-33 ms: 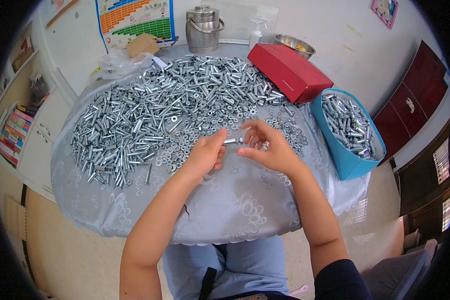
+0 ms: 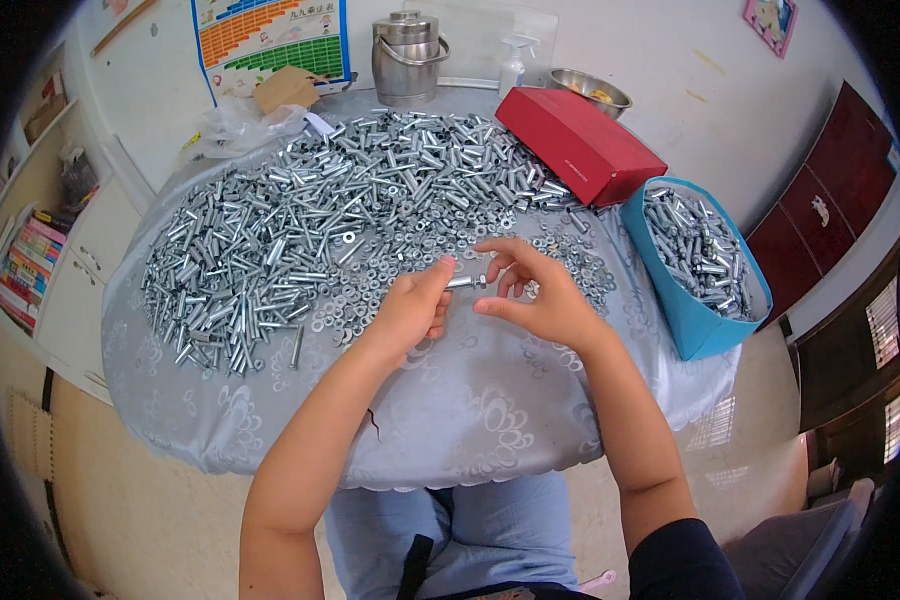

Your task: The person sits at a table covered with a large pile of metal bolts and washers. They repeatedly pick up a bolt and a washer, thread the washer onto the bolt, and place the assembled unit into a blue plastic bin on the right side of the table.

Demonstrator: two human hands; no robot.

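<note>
You hold a short silver metal bolt (image 2: 466, 282) level between both hands, just above the near middle of the round worktop (image 2: 470, 410) with its grey patterned cloth. Your left hand (image 2: 410, 310) pinches its left end in closed fingers; your right hand (image 2: 535, 295) grips the other end, fingers partly spread. Beneath lie loose flat silver washers (image 2: 370, 300). Far left spreads the big heap of silver bolts (image 2: 300, 220); right stands a blue bin of bolts (image 2: 705, 270), with a red box (image 2: 580, 145) behind.

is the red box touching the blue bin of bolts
Cannot tell. In the head view the red box's lower right corner meets the blue bin's rim in the picture, but overlap from this angle could hide a small gap between them.
</note>
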